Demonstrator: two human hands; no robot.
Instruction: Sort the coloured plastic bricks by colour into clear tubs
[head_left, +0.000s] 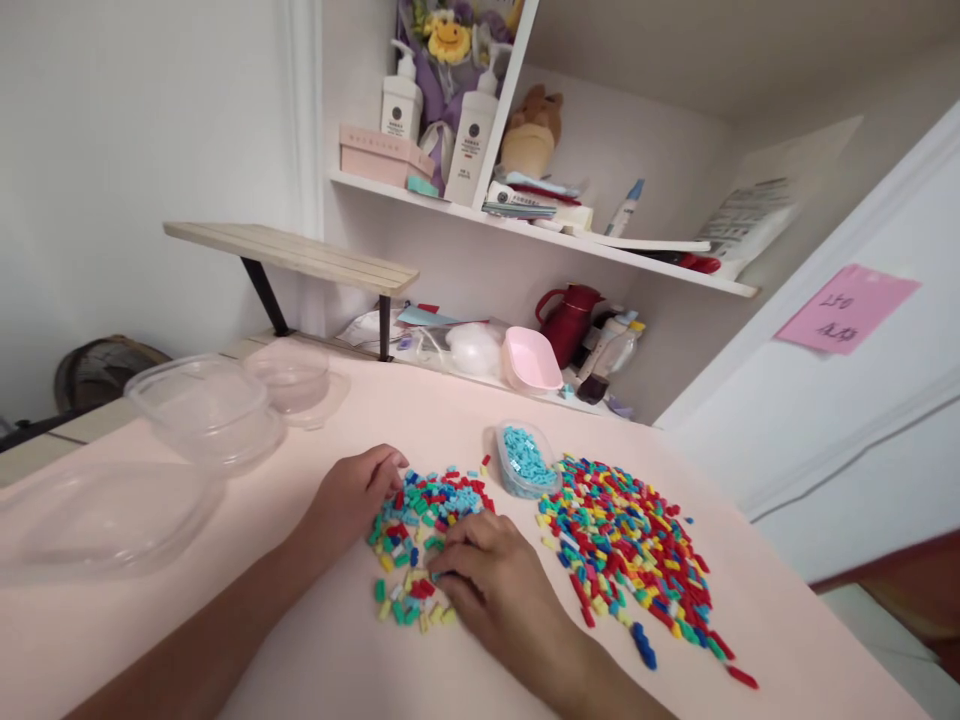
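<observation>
Left hand (pixel 364 492) and right hand (pixel 491 572) are curling at one of two brick piles (pixel 429 502), pinch unclear; one tub (pixel 531 487) is holding blue bricks (pixel 525 453).

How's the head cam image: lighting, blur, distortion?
Head view: soft light, with only faint shadows on the pink tabletop; head view: multicoloured plastic bricks keep distinct colours; head view: the clear container nearest the left edge looks stretched and soft-edged; head view: wooden shelf board leans, fine print on the pump bottle unreadable.
</observation>
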